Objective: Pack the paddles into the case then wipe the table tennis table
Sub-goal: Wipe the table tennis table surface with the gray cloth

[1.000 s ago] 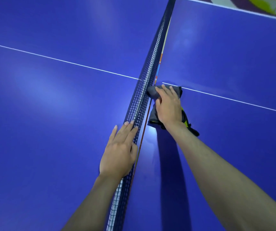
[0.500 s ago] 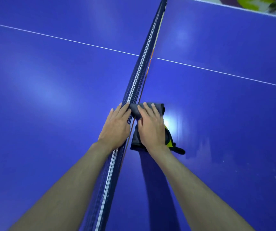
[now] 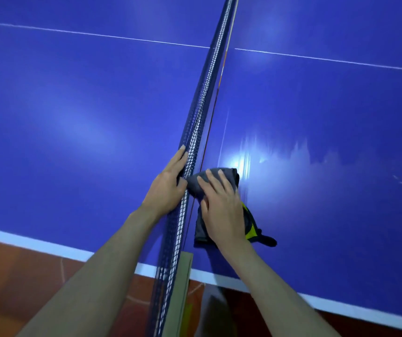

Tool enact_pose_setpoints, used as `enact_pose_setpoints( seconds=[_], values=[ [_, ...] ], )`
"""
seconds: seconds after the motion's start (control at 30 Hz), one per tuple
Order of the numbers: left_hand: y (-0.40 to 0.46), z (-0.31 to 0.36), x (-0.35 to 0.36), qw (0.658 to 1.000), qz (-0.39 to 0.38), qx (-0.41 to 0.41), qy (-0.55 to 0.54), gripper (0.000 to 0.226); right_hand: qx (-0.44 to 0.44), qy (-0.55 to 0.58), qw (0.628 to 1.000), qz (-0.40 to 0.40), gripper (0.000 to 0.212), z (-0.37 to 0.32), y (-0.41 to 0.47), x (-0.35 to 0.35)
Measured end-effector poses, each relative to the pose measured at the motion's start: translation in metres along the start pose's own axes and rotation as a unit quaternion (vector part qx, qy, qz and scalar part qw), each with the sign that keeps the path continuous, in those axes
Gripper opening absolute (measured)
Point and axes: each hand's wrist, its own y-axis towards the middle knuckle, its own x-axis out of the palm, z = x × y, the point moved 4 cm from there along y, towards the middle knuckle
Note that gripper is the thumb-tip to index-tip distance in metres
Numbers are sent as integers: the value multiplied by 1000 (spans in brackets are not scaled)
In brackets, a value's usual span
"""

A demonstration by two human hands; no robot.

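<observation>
The blue table tennis table (image 3: 316, 113) fills the view, split by a dark net (image 3: 204, 93) running from the near edge to the far top. A grey cloth (image 3: 224, 175) with a yellow and black patch lies on the right half, right beside the net. My right hand (image 3: 221, 210) presses flat on the cloth with straight fingers. On the net's left side, my left hand (image 3: 167, 184) lies against the mesh, fingers straight, thumb tucked at the net. Wet streaks shine on the surface right of the cloth. No paddles or case are in view.
The table's white near edge (image 3: 49, 246) runs across the bottom, with reddish floor (image 3: 12, 276) below it. A tan net post (image 3: 183, 283) stands at the near edge under the net. A white centre line (image 3: 97, 35) crosses both halves.
Both hands and the cloth have come back along the net toward the near edge. The table's edge, net post and floor have come into view.
</observation>
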Motion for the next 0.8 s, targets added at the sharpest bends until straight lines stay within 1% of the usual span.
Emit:
enact_pose_setpoints(
  seconds=[0.1, 0.23, 0.4, 0.5, 0.63, 0.8],
  values=[
    [-14, 2, 2, 1000, -11, -18, -17, 74, -11, 3, 1000, -29, 60, -10, -51, -4],
    [-17, 5, 3, 999, -11, -33, -27, 74, -39, -1, 998, -50, 62, -12, -106, -9],
    [-18, 3, 9, 999, 0, -28, -42, 74, -54, -36, 997, -50, 66, -8, -107, -9],
    [-18, 7, 14, 999, -1, -17, -46, 73, -28, -36, 998, -31, 63, 3, -78, -9],
    [-18, 8, 24, 1000, -5, -10, -28, 74, 12, -23, 999, 24, 56, 30, -4, -13],
    [-19, 15, 30, 999, 34, 5, 24, 72, 23, -40, 998, 39, 52, 68, 100, -20]
  ],
)
